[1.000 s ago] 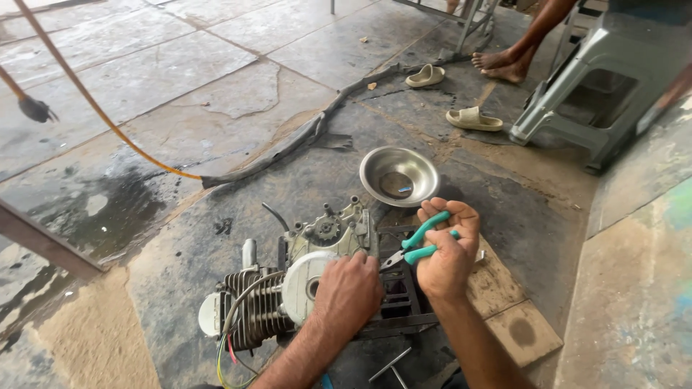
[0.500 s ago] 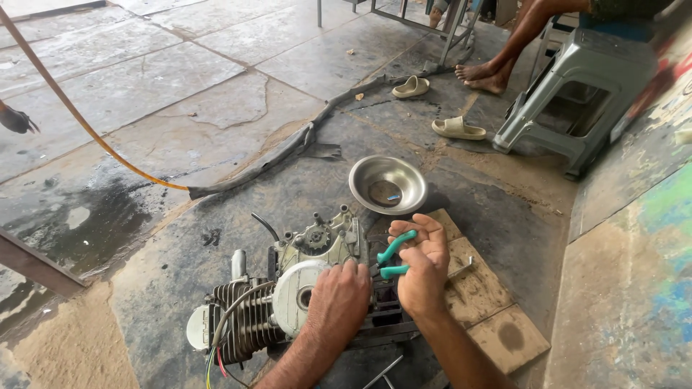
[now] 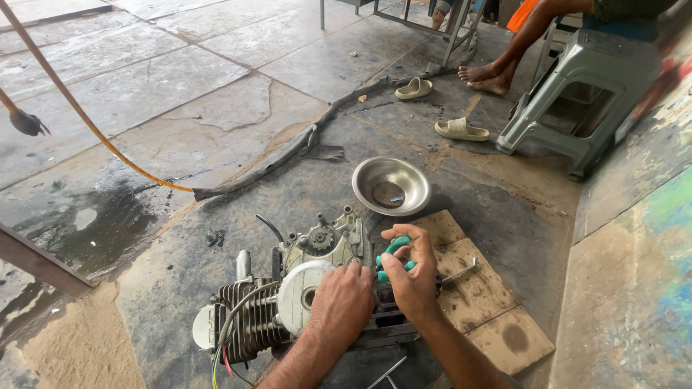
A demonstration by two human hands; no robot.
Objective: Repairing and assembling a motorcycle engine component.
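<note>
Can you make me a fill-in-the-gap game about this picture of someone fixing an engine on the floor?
1. The right hand holds pliers with ____ handles.
2. The left hand rests on the small ____, which sits on the ground.
3. The shiny metal bowl lies just ____ the engine.
4. Near the grey plastic stool lie two pale ____.

Missing words: green; engine; beyond; sandals

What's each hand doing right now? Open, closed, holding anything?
Left hand: open, palm down on the engine, gripping nothing.
Right hand: fingers closed on green-handled pliers.
</note>
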